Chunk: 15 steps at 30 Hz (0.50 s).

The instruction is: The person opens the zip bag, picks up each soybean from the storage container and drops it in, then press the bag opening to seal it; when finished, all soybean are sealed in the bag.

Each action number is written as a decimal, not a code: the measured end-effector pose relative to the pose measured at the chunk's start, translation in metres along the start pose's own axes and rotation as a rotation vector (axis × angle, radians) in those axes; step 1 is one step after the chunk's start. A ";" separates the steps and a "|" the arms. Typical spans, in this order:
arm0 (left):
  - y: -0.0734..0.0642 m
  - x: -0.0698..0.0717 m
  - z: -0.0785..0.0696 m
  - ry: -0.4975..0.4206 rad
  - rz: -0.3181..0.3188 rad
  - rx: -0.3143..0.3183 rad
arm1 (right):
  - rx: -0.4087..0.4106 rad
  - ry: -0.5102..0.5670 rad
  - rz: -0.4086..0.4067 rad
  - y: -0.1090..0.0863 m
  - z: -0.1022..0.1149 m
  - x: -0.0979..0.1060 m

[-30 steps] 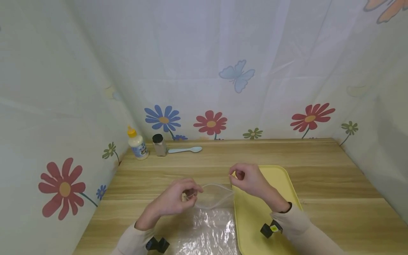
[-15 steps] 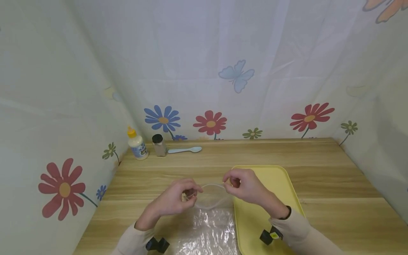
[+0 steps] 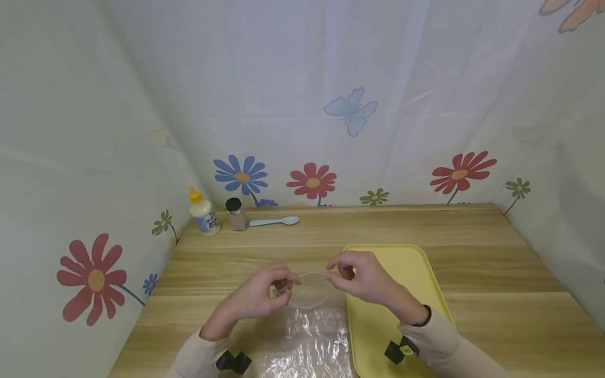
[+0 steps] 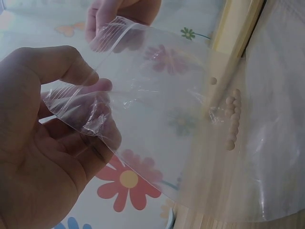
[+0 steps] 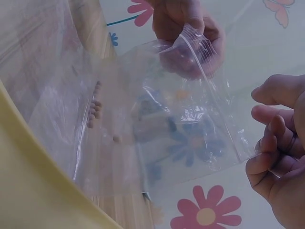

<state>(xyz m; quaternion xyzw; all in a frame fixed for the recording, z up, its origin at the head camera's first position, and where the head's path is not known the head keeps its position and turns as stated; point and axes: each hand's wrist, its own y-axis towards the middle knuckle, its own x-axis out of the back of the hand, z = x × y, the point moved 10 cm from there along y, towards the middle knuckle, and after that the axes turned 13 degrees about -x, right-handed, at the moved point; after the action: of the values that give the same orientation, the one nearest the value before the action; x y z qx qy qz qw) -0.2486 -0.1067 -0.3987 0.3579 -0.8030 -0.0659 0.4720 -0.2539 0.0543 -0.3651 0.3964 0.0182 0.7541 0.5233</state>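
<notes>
A clear zip-lock bag (image 3: 309, 336) hangs mouth-up between the two hands, its upper rim bowed apart. My left hand (image 3: 262, 291) pinches one side of the rim between thumb and fingers; the left wrist view shows the film (image 4: 157, 95) spreading from that grip. My right hand (image 3: 361, 275) is at the opposite side, fingers bent, with a gap between thumb and forefinger. In the right wrist view, the bag's corner reaches the fingers of this right hand (image 5: 281, 138). Several small tan balls (image 4: 233, 119) show through the film low in the bag.
A yellow tray (image 3: 402, 257) lies beneath the right forearm, beside the bag. At the back left stand a yellow-capped bottle (image 3: 206, 220) and a black-lidded jar (image 3: 237, 218), with a pale blue spoon (image 3: 274, 221) lying next to them. Flower-printed curtains enclose the wooden table (image 3: 496, 262).
My right hand has come left and down from above the tray to the bag's right rim, and its side of the mouth has shifted slightly. My left hand has held its place and grip.
</notes>
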 end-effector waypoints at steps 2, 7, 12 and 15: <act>0.000 0.000 0.000 -0.001 0.000 0.000 | -0.007 -0.001 -0.003 0.000 -0.001 0.001; 0.000 0.000 0.000 -0.003 -0.002 -0.004 | -0.015 -0.004 -0.012 0.000 -0.002 0.003; 0.000 0.000 0.001 -0.005 0.000 -0.008 | -0.019 -0.013 -0.012 0.000 -0.006 0.005; 0.000 -0.001 0.000 -0.007 0.001 -0.015 | -0.036 -0.014 -0.010 0.001 -0.011 0.006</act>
<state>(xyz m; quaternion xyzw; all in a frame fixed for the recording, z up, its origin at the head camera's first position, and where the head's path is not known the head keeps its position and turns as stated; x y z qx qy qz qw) -0.2488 -0.1061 -0.3994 0.3538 -0.8042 -0.0727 0.4719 -0.2626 0.0628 -0.3683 0.3924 0.0031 0.7487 0.5343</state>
